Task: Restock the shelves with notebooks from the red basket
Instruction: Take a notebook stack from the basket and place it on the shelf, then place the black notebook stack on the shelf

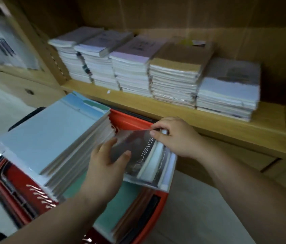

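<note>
The red basket (131, 120) is mostly buried under notebooks, and its near end is cut off at the bottom edge. The right hand (175, 138) partly covers the lettering on the dark-covered notebook (135, 155). At upper left, wrapped packs (7, 44) are blurred beyond reading. A yellow item (188, 42) behind the brown-topped stack (179, 57) is mostly hidden.
</note>
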